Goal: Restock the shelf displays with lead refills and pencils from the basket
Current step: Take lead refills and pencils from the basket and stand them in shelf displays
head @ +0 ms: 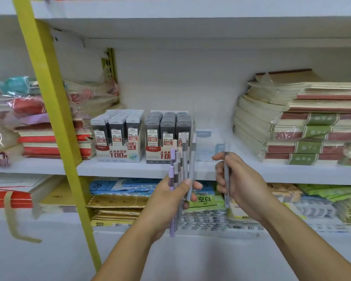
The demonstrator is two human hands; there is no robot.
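The left hand [168, 199] is raised with thumb and fingers curled round a bundle of pencils [181, 159] that fans out above the grip. The right hand [239, 179], just beside it but apart, pinches a single pencil [226, 175] upright. Both forearms reach in from below.

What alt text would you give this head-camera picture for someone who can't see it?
A person's left hand grips a bunch of grey and lilac pencils while the right hand pinches a single pencil, before a white shelf holding two display boxes of lead refills.
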